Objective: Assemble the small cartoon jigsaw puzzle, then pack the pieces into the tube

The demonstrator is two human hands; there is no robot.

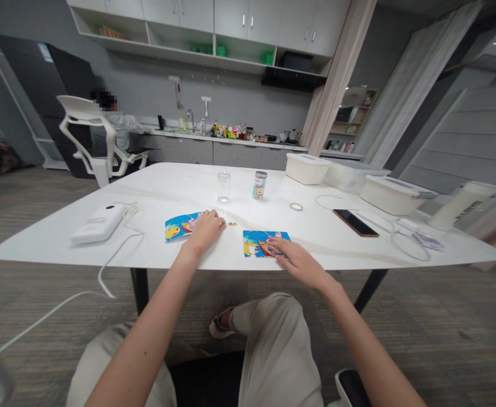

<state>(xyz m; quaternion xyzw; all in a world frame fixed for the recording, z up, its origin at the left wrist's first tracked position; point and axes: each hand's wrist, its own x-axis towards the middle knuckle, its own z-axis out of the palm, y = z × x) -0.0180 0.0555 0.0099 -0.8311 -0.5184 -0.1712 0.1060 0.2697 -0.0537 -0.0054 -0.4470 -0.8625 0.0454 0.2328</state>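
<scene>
The right hand (pixel 296 259) lies loosely open, fingertips on the puzzle (pixel 251 244) near the table's (pixel 120 257) front edge, while the left hand (pixel 207 229) curls over the picture sheet (pixel 175 227), grip impossible to tell, clear jar (pixel 224 185) standing beyond.

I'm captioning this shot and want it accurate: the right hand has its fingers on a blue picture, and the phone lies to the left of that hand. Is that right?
Not quite: the phone lies to the right of the right hand, as the head view shows. The fingers are indeed on a blue picture.
</scene>
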